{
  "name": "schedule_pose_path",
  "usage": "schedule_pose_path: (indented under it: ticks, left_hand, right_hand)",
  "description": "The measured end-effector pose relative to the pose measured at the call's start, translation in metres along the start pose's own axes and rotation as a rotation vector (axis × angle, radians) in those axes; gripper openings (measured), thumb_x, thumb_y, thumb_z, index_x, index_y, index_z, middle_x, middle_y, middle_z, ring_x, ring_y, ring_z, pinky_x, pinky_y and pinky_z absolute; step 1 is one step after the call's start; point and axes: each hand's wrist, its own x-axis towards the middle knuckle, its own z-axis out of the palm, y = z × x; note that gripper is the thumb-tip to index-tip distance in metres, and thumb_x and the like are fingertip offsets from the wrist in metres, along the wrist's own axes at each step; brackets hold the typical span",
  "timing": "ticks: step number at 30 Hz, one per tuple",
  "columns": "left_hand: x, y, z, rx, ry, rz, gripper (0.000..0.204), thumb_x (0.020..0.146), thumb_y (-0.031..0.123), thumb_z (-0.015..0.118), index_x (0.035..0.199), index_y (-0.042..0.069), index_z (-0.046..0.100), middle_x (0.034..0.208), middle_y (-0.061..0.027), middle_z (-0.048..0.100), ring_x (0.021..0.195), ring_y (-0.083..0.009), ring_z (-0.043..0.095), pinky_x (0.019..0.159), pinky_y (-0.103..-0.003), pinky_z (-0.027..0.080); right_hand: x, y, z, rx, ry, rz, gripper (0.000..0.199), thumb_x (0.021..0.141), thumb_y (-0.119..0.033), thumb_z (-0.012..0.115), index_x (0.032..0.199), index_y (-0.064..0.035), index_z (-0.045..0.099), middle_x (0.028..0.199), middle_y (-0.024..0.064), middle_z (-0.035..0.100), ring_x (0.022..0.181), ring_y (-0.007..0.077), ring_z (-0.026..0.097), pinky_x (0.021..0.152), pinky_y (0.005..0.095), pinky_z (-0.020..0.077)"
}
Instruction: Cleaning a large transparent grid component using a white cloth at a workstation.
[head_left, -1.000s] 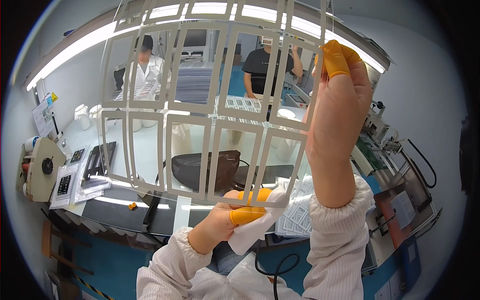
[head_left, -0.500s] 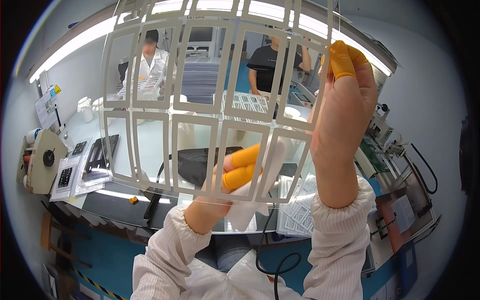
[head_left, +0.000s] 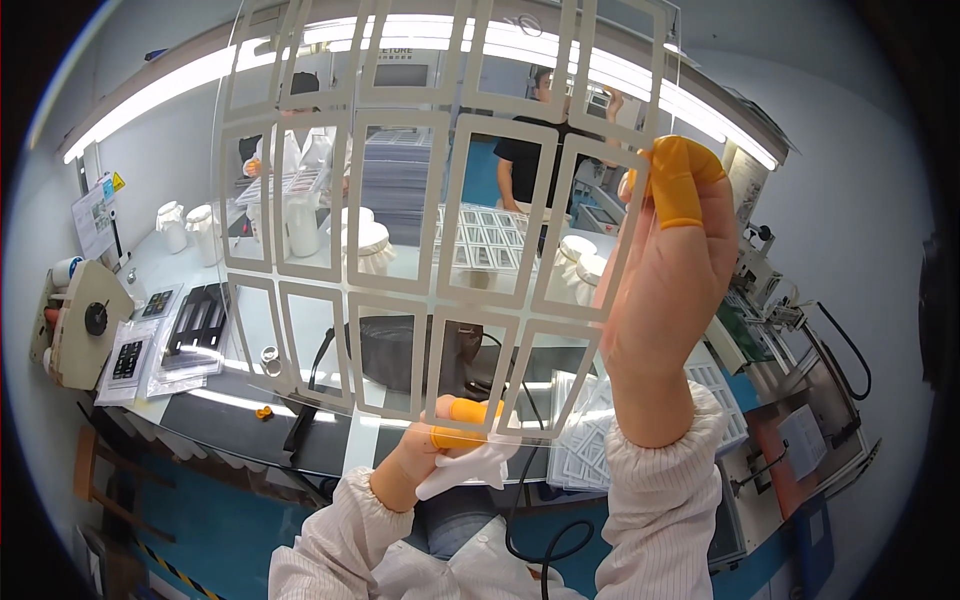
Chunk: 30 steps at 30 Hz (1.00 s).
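Observation:
A large clear sheet (head_left: 437, 180) printed with rows of grey rectangular frames stands raised and tilted before me. My right hand (head_left: 675, 270), wearing orange finger cots, pinches its right edge. Down at the sheet's lower edge, my left hand (head_left: 425, 450) is closed on a white cloth (head_left: 465, 472), which hangs below the fingers. Orange cots cover fingers of this hand too. Whether the left fingers also grip the sheet's edge, I cannot tell.
Behind the sheet are cloth-covered white jars (head_left: 370, 245) and a black bag-like object (head_left: 400, 350). More framed sheets (head_left: 575, 450) lie by my right forearm. A round-reeled machine (head_left: 85, 325) stands left; a black cable (head_left: 550, 555) hangs in front. Two people are across the table.
The sheet has come down on its right side and tilted differently. My left hand and the cloth have moved down from the sheet's lower frames to its bottom edge; my right hand is lower.

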Motion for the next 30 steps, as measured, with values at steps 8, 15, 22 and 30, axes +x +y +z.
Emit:
schedule_pose_path:
  ticks: [8, 15, 22, 30]
  left_hand:
    - [0.029, 0.019, 0.012, -0.086, 0.287, 0.001, 0.020, 0.078, 0.016, 0.056, 0.093, 0.003, 0.059, 0.083, -0.0129, 0.051, 0.067, -0.0184, 0.044, 0.057, -0.028, 0.039]
    - [0.073, 0.057, 0.082, 0.199, 0.394, 0.185, 0.029, 0.081, 0.019, 0.056, 0.104, 0.003, 0.053, 0.089, -0.0129, 0.054, 0.069, -0.0173, 0.049, 0.061, -0.027, 0.042]
    - [0.062, 0.057, 0.066, 0.198, 0.175, 0.140, 0.031, 0.081, 0.019, 0.057, 0.106, 0.001, 0.052, 0.097, -0.0152, 0.055, 0.081, -0.0235, 0.058, 0.067, -0.028, 0.051]
    - [0.060, 0.052, 0.063, 0.328, 0.232, 0.029, 0.032, 0.078, 0.019, 0.062, 0.102, -0.001, 0.056, 0.093, -0.0136, 0.058, 0.077, -0.0177, 0.061, 0.066, -0.027, 0.052]
  right_hand:
    - [-0.003, -0.003, -0.005, 0.021, -0.071, -0.085, 0.010, 0.085, -0.004, 0.053, 0.094, -0.0006, 0.053, 0.085, 0.0022, 0.056, 0.076, 0.0064, 0.050, 0.071, 0.0184, 0.0382]
    - [-0.008, -0.003, -0.007, 0.068, -0.073, -0.067, 0.011, 0.085, -0.005, 0.052, 0.094, 0.0000, 0.052, 0.086, 0.0034, 0.056, 0.077, 0.0071, 0.050, 0.072, 0.0193, 0.0381]
    - [-0.013, -0.003, -0.005, 0.054, -0.069, -0.042, 0.011, 0.085, -0.005, 0.052, 0.094, 0.0000, 0.052, 0.085, 0.0034, 0.055, 0.076, 0.0069, 0.050, 0.072, 0.0188, 0.0380]
    - [-0.017, -0.003, -0.008, 0.041, -0.052, 0.032, 0.011, 0.085, -0.005, 0.050, 0.095, -0.0004, 0.052, 0.085, 0.0026, 0.055, 0.075, 0.0066, 0.049, 0.071, 0.0178, 0.0381]
